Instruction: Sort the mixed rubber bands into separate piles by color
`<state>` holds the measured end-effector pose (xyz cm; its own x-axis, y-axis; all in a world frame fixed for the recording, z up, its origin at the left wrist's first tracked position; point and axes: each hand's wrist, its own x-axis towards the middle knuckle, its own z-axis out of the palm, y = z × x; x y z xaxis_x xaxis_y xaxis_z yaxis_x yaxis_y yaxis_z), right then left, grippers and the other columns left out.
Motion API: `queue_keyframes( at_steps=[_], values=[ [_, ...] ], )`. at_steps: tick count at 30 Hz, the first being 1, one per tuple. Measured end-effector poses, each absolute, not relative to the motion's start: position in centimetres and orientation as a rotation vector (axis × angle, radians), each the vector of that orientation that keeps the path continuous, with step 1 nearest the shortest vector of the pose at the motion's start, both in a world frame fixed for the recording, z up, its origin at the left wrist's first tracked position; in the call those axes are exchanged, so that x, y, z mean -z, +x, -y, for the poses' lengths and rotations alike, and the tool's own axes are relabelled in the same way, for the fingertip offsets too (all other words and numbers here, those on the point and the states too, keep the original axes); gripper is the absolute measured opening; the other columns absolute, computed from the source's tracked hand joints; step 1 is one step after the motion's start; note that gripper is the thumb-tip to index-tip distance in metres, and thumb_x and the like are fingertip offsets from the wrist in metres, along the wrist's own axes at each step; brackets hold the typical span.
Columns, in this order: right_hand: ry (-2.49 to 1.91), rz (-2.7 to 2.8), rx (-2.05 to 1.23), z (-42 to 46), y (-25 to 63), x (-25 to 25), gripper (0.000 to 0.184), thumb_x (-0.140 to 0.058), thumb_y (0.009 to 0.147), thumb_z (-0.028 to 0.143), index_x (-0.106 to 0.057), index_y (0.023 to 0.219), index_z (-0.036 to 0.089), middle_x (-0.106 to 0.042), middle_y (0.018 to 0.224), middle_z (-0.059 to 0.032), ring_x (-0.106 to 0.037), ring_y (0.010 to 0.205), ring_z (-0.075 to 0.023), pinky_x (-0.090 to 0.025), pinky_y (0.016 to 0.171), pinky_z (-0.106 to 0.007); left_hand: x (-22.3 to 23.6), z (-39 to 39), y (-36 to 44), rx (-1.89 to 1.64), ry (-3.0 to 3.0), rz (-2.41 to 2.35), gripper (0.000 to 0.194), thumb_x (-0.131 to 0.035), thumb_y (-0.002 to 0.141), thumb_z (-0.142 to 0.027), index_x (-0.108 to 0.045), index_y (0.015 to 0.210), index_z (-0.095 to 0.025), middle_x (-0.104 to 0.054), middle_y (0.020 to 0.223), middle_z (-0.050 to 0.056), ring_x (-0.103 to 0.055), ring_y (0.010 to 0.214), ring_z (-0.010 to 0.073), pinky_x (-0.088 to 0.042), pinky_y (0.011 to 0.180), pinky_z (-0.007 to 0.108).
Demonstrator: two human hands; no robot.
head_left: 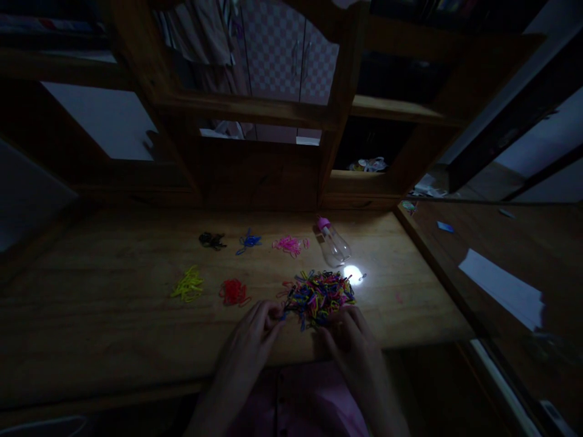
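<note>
A mixed pile of small coloured loops (pixel 321 294), thin like rubber bands or clips, lies on the wooden desk in front of me. At its left edge, my left hand (pixel 259 325) is pinched, with a dark blue loop at the fingertips. My right hand (pixel 348 334) has its fingers curled at the pile's lower right edge; what they hold, if anything, is hidden. Sorted by colour, smaller heaps lie to the left and behind: red loops (pixel 234 292), yellow loops (pixel 188 285), black loops (pixel 212 240), blue loops (pixel 249 241) and pink loops (pixel 291 244).
A clear bottle with a pink cap (pixel 336 247) lies behind the pile, beside a bright spot of light. Wooden shelving (pixel 259 173) rises at the desk's back. White paper strips (pixel 501 286) rest on a surface to the right. The room is dim.
</note>
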<state>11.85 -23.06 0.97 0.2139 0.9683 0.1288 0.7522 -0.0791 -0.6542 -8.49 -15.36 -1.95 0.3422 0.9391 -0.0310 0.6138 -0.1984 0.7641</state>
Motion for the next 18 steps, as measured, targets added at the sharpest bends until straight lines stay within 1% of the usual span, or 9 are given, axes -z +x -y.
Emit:
queue_keyframes(
  at_steps=[4, 8, 13, 18],
  values=[
    [-1.963, 1.605, -0.421, 22.4, 11.8, -0.7, 0.001, -0.058, 0.087, 0.022, -0.057, 0.088, 0.022, -0.059, 0.098, -0.0059, -0.061, 0.085, -0.0197, -0.049, 0.070, -0.029, 1.8, 15.2, -8.5, -0.561, 1.921, -1.347, 0.011, -0.050, 0.089, -0.030, -0.056, 0.095, -0.023, -0.060, 0.088, 0.002, -0.057, 0.082, 0.0192, -0.047, 0.077, 0.033],
    [-1.947, 1.624, -0.402, 22.0, 11.8, -0.6, 0.004, -0.055, 0.088, 0.020, -0.058, 0.085, 0.021, -0.060, 0.096, -0.0066, -0.061, 0.081, -0.0200, -0.048, 0.066, -0.029, 1.4, 15.3, -8.5, -0.539, 1.990, -1.309, 0.012, -0.046, 0.091, -0.029, -0.056, 0.094, -0.024, -0.061, 0.093, 0.003, -0.058, 0.087, 0.0209, -0.047, 0.080, 0.035],
    [-1.883, 1.572, -0.435, 21.8, 12.1, -0.7, 0.006, -0.053, 0.089, 0.020, -0.058, 0.087, 0.020, -0.059, 0.094, -0.0061, -0.060, 0.082, -0.0197, -0.047, 0.069, -0.030, 1.7, 15.5, -8.4, -0.558, 2.060, -1.289, 0.018, -0.039, 0.093, -0.025, -0.057, 0.095, -0.023, -0.062, 0.099, 0.005, -0.058, 0.096, 0.0226, -0.046, 0.087, 0.037],
    [-1.801, 1.471, -0.498, 21.9, 12.8, -1.3, 0.010, -0.050, 0.093, 0.026, -0.057, 0.088, 0.020, -0.059, 0.091, -0.0052, -0.058, 0.081, -0.0182, -0.046, 0.071, -0.029, 1.6, 15.2, -8.3, -0.620, 1.974, -1.299, 0.024, -0.035, 0.095, -0.023, -0.059, 0.100, -0.023, -0.061, 0.104, 0.005, -0.057, 0.101, 0.0218, -0.044, 0.091, 0.037]
  ],
)
